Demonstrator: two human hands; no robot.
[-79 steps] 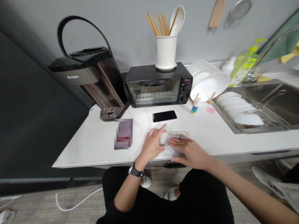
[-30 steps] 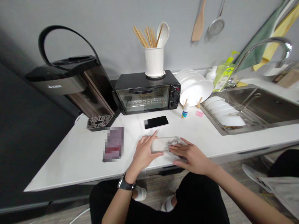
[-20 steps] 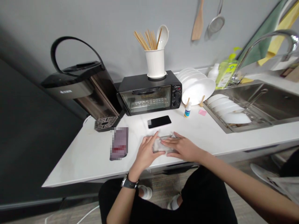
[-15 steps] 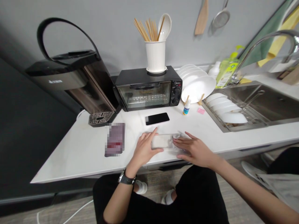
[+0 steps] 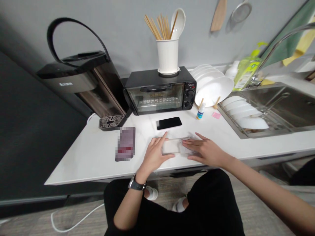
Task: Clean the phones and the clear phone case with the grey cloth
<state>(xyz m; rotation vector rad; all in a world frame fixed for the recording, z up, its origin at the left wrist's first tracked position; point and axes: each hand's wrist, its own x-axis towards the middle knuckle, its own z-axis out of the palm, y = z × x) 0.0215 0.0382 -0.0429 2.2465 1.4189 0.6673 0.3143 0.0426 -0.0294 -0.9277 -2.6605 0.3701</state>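
On the counter in front of me lies a flat, clear-and-white rectangular case [image 5: 171, 146], with thin see-through wrap at its right part. My left hand [image 5: 155, 153] steadies the case's left end, thumb along the near edge and index finger at the far edge. My right hand [image 5: 205, 150] lies flat over the right part, fingers stretched out and pressing on the wrap; they hide much of that end. Just beyond the case is a smartphone [image 5: 169, 123] with a dark screen. A purplish pouch-like item [image 5: 126, 144], blurred by pixels, rests left of my left hand.
A black toaster oven [image 5: 159, 95] carries a white utensil holder [image 5: 168, 55]. To the left stands a tall drink dispenser [image 5: 98, 95]. Right of the oven are racked plates [image 5: 215, 91], a small bottle [image 5: 200, 111], a pink note [image 5: 216, 115] and the sink [image 5: 292, 101].
My view has shifted slightly, moving the scene to the right and up. The wrap under my right hand looks flatter than before. Both hands keep nearly the same places on the case.
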